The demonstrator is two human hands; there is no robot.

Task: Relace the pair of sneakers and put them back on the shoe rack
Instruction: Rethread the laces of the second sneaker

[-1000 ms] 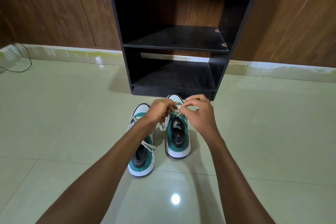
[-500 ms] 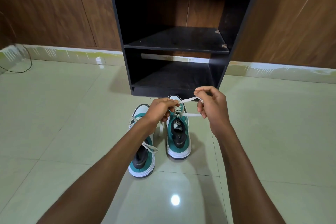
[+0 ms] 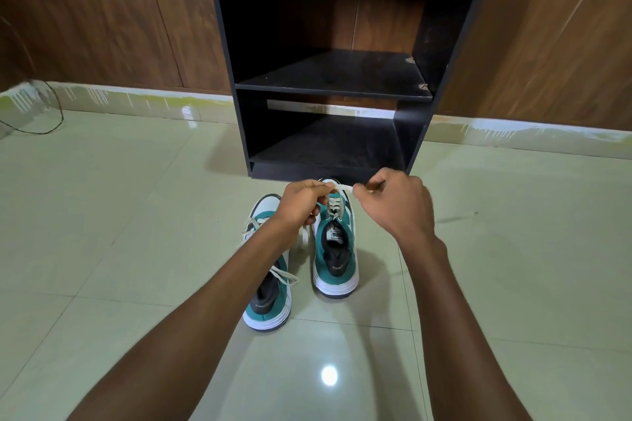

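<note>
Both bare forearms reach in from the bottom edge, stretched out over the pale tiled floor [image 3: 102, 232] toward the shoes; the left hand [image 3: 301, 203] is curled in a loose fist, knuckles up, thumb and fingers pinching a stretch of white lace [image 3: 337, 189]; the right hand [image 3: 398, 207] hangs just beside it, wrist bent down, fingers closed and nipping the same lace by its other end; the lace runs nearly level between the two hands, above the toe of the shoe.

Behind them, the black shoe rack [image 3: 342, 79] stands against the wood-panelled wall [image 3: 102, 17]; three shelves show, dusty and bare, the lowest just above the floor.

Down on the tiles, right in front of the rack, sits the pair; the right sneaker [image 3: 337, 256] is teal with a white sole and a dark lining, toe pointing at the rack, lace threaded through only the front eyelets; the left sneaker [image 3: 270, 301] lies just beside it and a little nearer, partly under the left forearm, its lace ends loose over the opening and side; a thin dark cable [image 3: 54, 113] loops at the far left by the wall.
</note>
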